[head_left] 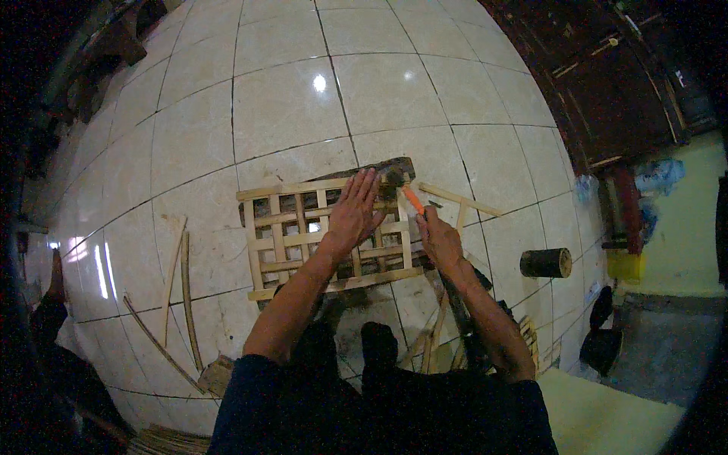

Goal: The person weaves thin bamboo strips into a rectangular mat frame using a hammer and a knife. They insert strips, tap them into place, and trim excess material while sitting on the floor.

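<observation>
Containers: poss 1, a yellow box-like thing far R by the wall; can't tell what's in it. Dark cylinder w/ tan end lies on its side on the tile floor, R of the work; can't tell if hollow.

Pose: L forearm comes up from lower L, crosses the lattice's near rail; L hand palm down, flat on the upper mid of the pale wood lattice, fingers extended & nearly together, pressing rather than gripping. R forearm angles up & L from lower R; R hand closed round an orange-handled tool, prob. a hammer, its dark head at the lattice's far R corner. Hands near each other, not touching.

Lattice lies flat in front of the person, on dark boards that show thru the gaps & past the far edge.

Counts: 2 hands, 1 tool, 1 lattice (4 outer strips; inner ones partly hidden, no sure count), 1 cylinder, 3 thin sticks L on the floor, 1 small block nr their lower ends, 1 T-shaped wood piece just R of the lattice.
</observation>
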`<state>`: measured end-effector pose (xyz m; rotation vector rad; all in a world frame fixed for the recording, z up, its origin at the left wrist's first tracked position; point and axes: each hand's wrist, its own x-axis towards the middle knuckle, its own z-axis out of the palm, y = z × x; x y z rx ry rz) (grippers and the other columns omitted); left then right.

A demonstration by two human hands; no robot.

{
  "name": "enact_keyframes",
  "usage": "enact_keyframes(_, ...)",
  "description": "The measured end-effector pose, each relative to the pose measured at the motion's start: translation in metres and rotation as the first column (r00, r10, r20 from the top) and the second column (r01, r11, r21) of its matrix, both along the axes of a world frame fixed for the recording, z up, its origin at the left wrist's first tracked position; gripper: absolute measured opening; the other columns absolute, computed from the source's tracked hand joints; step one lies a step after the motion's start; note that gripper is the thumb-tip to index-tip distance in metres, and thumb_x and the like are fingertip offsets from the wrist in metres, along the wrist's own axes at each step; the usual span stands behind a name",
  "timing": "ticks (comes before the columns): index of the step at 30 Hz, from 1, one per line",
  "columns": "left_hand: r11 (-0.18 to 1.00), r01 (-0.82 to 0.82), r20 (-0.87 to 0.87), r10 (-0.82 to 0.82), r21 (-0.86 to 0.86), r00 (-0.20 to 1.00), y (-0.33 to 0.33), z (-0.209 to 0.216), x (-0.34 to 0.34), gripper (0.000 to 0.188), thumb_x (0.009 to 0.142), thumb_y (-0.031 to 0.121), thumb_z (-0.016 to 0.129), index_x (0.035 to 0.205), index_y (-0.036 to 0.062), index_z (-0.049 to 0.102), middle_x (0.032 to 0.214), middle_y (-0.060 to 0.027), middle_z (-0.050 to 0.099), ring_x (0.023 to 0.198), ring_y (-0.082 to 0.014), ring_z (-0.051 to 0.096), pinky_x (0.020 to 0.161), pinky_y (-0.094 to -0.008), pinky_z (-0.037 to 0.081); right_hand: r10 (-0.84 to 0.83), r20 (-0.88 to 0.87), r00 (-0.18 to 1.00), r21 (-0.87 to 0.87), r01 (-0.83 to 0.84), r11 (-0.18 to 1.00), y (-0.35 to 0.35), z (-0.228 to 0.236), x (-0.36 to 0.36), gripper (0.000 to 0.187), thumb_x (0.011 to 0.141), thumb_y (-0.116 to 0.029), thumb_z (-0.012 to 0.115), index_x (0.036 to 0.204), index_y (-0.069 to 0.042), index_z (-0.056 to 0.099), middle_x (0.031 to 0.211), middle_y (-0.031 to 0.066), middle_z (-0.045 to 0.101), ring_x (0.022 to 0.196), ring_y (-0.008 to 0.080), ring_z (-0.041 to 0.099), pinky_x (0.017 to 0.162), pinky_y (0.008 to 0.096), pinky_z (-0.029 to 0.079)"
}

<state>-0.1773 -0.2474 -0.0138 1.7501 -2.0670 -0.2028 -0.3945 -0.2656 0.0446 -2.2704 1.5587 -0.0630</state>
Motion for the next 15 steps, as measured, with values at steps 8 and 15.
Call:
enact_keyframes(8, 0.999, 0.020, 0.061, -0.018, -0.029, 0.998, 0.008, 0.004, 0.013, 0.072, 0.091, 0.042, 0.053, 0.146, 0.0029, 0.026, 0.153, -0.0139, 0.023, 0.142, -0.0287, 0.020, 0.117, -0.0400, 0.015, 0.074, 0.273, 0.959, -0.020, -0.072, 0.997, 0.022, 0.024, 0.041, 0.025, 0.099, -0.030, 0.042, 0.110, -0.008, 0.045, 0.073, 0.0231, 0.061, 0.068, 0.0441, 0.062, 0.060, 0.0516, 0.047)
enact_keyframes(15, 1.000, -0.012, 0.110, 0.015, -0.024, 0.994, 0.002, -0.003, 0.002, 0.073, 0.092, 0.044, 0.050, 0.147, 0.0028, 0.024, 0.153, -0.0139, 0.023, 0.142, -0.0283, 0.021, 0.117, -0.0402, 0.016, -0.296, 0.361, 0.884, 0.128, 0.268, 0.955, -0.021, 0.000, 0.005, 0.038, 0.101, -0.039, 0.037, 0.107, -0.003, 0.049, 0.066, 0.0190, 0.054, 0.058, 0.0364, 0.054, 0.056, 0.0432, 0.042)
